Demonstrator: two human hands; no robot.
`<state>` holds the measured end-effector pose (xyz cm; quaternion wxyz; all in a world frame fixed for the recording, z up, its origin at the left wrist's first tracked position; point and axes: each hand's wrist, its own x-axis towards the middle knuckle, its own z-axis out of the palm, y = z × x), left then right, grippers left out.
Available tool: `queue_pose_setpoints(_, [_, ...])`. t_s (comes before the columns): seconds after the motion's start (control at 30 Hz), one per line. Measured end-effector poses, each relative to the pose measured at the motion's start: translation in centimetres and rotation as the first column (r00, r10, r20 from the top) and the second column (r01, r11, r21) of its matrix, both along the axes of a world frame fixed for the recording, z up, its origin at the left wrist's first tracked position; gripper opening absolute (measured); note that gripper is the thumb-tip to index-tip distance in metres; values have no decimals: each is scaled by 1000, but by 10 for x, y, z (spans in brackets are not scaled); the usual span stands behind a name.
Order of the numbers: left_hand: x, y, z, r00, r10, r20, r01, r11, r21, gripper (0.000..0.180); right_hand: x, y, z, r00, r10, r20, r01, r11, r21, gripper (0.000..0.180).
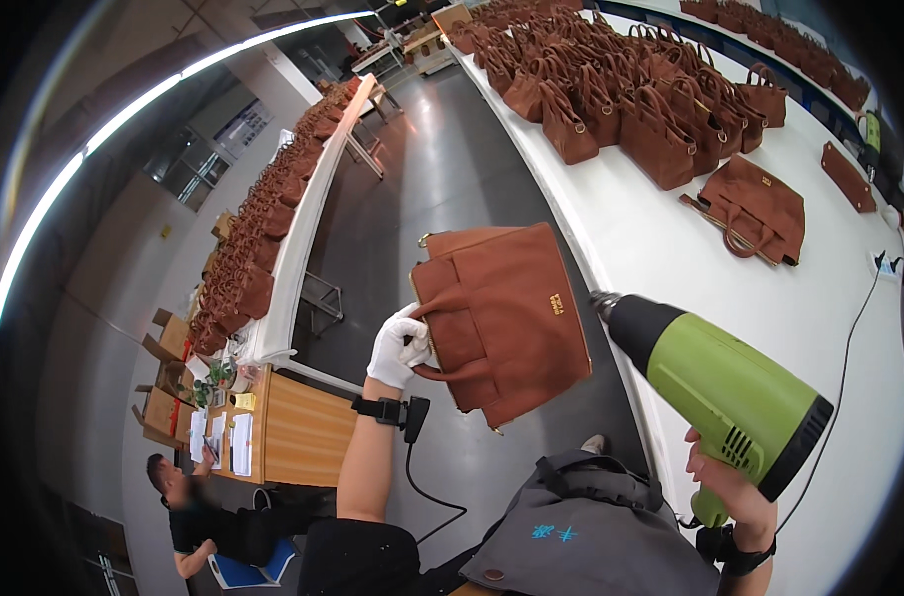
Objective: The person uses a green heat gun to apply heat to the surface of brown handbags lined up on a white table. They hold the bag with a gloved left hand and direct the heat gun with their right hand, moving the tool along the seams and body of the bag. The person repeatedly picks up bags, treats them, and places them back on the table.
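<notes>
My left hand (400,348), in a white glove, is closed on a brown handbag (516,313) at its handle side. The bag hangs in the air over the aisle, turned sideways, with gold lettering on its front and metal fittings at its corners. Bare and ungloved, my right hand (725,477) grips the handle of a green and black heat gun (730,392). Its nozzle points up and left toward the bag's side, apart from it. Part of my right hand's fingers is hidden behind the tool.
A white table (730,308) on the right bears many brown handbags (660,129), one lying flat (755,209). A black cable (849,338) crosses it. Along the left runs another bag-covered table (308,228). At lower left a person (223,521) sits by a wooden desk (303,422).
</notes>
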<state>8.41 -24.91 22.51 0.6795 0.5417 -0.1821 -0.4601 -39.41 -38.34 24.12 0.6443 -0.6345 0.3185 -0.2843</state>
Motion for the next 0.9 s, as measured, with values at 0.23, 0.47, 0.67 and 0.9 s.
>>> queue_pose_setpoints(0.23, [6, 8, -2, 998, 59, -30, -61, 995, -74, 49, 10, -12, -16, 999, -21, -48, 10, 973, -229, 22])
queue_pose_setpoints(0.47, [-1, 1, -3, 990, 128, -66, -135, 983, -128, 37, 4, -7, -23, 997, 27, 78, -36, 992, 124, 14])
queue_pose_setpoints(0.67, [-11, -2, -1, 984, 165, -72, -173, 975, -136, 21, 12, -23, -17, 962, 265, 66, -265, 964, -10, 17])
queue_pose_setpoints(0.9, [-7, -3, -3, 960, 239, -147, -263, 949, -176, 6, -32, -22, -35, 968, 231, 99, -241, 966, 98, 23])
